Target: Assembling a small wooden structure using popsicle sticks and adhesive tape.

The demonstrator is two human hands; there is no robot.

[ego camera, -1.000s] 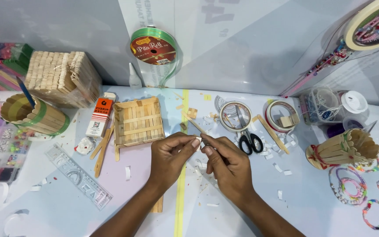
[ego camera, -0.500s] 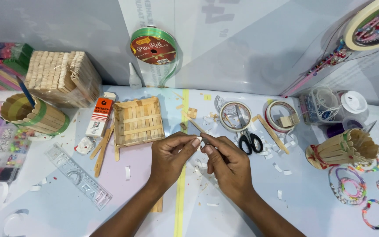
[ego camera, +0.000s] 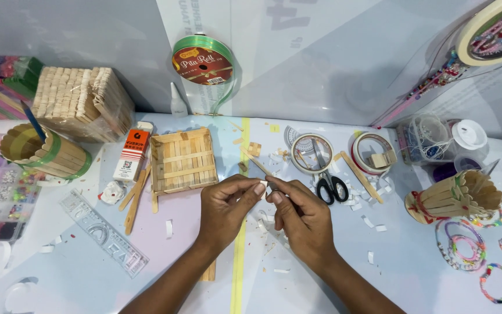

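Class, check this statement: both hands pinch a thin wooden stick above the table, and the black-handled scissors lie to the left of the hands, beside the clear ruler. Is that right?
Not quite. In the head view the scissors lie to the right of the hands, by the tape rolls, not beside the clear ruler. The rest holds: the left hand and right hand pinch the thin wooden stick above the table.

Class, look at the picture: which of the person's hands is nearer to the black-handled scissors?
Right. The right hand lies just below-left of the scissors; the left hand sits farther left, beyond the right.
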